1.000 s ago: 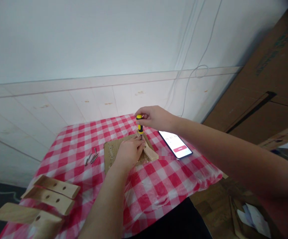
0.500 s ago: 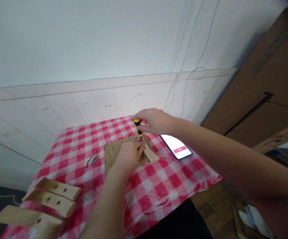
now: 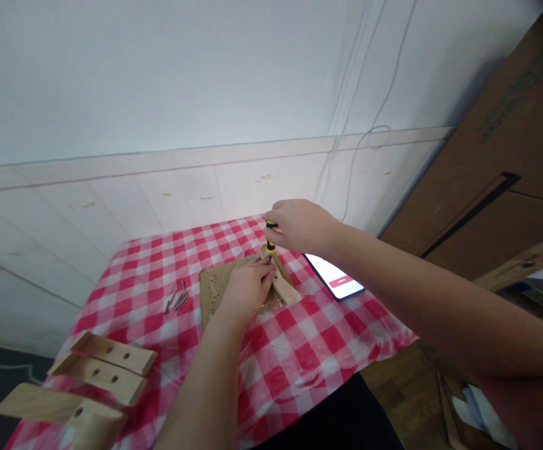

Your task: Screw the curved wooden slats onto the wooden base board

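Note:
My right hand (image 3: 299, 225) is closed around the top of a yellow and black screwdriver (image 3: 270, 240), which stands upright with its tip down on a light wooden block (image 3: 284, 287). My left hand (image 3: 246, 289) lies on the block and on the brown perforated board (image 3: 213, 284) beneath it, fingers curled around the screwdriver's tip. Whatever sits under the tip is hidden by my fingers.
Several dark screws (image 3: 176, 300) lie left of the board on the red and white checked tablecloth (image 3: 299, 350). A lit phone (image 3: 337, 276) lies to the right. Three drilled wooden pieces (image 3: 97, 372) sit at the near left corner. Cardboard boxes (image 3: 506, 156) stand on the right.
My right hand has turned on the screwdriver handle and now covers more of it. The left hand stays on the block. The view shifted slightly.

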Demonstrator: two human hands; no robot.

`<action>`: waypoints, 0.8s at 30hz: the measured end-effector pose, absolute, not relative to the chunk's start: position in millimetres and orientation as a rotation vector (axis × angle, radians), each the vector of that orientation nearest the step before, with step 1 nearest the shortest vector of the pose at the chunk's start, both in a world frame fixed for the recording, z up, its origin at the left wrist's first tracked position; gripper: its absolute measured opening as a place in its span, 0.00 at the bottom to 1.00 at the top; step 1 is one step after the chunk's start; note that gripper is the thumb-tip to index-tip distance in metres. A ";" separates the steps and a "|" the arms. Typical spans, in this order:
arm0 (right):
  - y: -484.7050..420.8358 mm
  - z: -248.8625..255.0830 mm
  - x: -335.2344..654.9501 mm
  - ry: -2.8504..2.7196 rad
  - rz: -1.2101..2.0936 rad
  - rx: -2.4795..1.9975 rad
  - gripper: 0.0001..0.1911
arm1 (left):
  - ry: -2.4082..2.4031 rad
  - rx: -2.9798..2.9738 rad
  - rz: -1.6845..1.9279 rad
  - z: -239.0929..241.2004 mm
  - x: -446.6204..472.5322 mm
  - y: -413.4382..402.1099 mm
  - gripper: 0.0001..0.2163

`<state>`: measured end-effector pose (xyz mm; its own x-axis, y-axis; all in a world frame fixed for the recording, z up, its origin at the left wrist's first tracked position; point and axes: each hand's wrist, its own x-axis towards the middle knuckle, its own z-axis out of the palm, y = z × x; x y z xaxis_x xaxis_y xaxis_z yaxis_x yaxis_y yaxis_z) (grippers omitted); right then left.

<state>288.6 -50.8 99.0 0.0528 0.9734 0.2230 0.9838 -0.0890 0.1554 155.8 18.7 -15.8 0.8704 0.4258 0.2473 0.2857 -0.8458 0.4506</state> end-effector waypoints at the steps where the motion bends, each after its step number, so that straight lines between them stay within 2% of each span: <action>1: -50.2 100.8 287.8 -2.082 -0.463 -2.298 0.18 | 0.527 2.634 0.473 -15.0 155.9 18.3 0.15; 5: -49.8 101.7 284.6 -2.106 -0.480 -2.360 0.22 | 0.523 2.642 0.444 -13.1 156.0 17.9 0.15; 11: -63.3 100.8 275.3 -2.189 -0.352 -2.330 0.17 | 0.496 2.639 0.465 -17.4 156.2 21.1 0.14; 15: -62.0 106.3 270.5 -2.101 -0.386 -2.426 0.20 | 0.481 2.660 0.479 -18.2 156.5 21.4 0.14; 19: -52.4 101.4 279.0 -2.119 -0.380 -2.303 0.17 | 0.495 2.665 0.479 -14.6 155.8 19.2 0.14; 24: -56.6 106.7 286.5 -2.211 -0.263 -2.318 0.17 | 0.527 2.654 0.449 -11.8 154.4 17.6 0.16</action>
<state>286.5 -56.6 106.7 0.0413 0.9968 0.0678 0.9850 -0.0520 0.1645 154.4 17.6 -11.8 0.8774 0.4209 0.2300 0.2936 -0.8505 0.4364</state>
